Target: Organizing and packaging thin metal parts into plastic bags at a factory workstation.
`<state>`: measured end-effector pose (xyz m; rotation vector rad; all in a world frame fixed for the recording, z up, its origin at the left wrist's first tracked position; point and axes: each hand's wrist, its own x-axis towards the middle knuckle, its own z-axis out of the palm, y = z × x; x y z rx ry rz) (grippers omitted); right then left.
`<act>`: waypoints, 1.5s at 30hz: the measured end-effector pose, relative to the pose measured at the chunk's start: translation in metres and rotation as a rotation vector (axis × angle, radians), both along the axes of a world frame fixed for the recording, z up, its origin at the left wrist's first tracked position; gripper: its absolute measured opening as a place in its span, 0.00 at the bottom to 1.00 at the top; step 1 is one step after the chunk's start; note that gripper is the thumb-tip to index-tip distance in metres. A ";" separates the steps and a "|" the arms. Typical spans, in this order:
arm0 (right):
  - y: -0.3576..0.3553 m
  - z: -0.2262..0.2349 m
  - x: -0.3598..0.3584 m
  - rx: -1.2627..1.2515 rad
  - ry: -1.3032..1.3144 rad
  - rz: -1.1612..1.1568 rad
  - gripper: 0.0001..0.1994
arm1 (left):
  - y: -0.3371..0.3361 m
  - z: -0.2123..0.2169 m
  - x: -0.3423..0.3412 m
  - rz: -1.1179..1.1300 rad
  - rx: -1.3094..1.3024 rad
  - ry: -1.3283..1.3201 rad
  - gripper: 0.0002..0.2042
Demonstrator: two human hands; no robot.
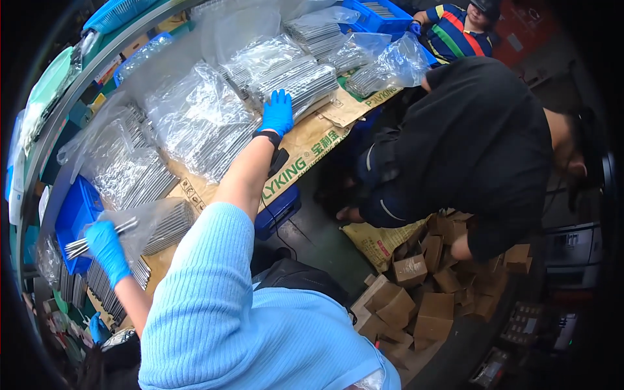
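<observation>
My left hand point(109, 252), in a blue glove, is closed round a small bundle of thin metal rods point(77, 248). It is above the near left end of the bench, beside a blue plastic bin point(73, 207) and a plastic-covered stack of rods point(170, 227). My right hand point(278, 112), gloved in the same blue, lies with its fingers stretched out on a pile of grey rods point(307, 83). Clear plastic bags point(195, 97) partly cover several rod piles between the hands. Brown printed paper point(305, 149) lies under the piles.
A co-worker in black point(468, 149) bends down at the right, over small cardboard boxes point(416, 305) and a yellow sack point(377, 240) on the floor. Another person in a striped shirt point(458, 32) is at the far end, near a blue crate point(380, 19). Another blue-gloved hand point(99, 328) shows at lower left.
</observation>
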<state>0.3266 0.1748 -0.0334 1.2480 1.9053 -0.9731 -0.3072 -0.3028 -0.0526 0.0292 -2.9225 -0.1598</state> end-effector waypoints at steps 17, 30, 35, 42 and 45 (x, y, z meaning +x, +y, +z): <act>-0.100 -0.122 -0.311 0.055 0.580 0.997 0.07 | -0.030 -0.027 -0.001 -0.335 -0.342 0.049 0.39; -0.141 -0.085 -0.341 0.121 0.490 1.026 0.08 | 0.009 0.000 0.004 -0.260 -0.257 0.032 0.48; -0.131 -0.097 -0.344 0.182 0.479 1.003 0.07 | 0.003 -0.005 0.002 -0.264 -0.252 0.019 0.48; -0.134 -0.094 -0.375 0.151 0.520 1.090 0.08 | -0.022 -0.016 0.005 -0.409 -0.073 0.045 0.45; -0.130 -0.083 -0.389 0.124 0.498 1.137 0.08 | 0.009 0.003 0.009 -0.314 0.040 -0.013 0.44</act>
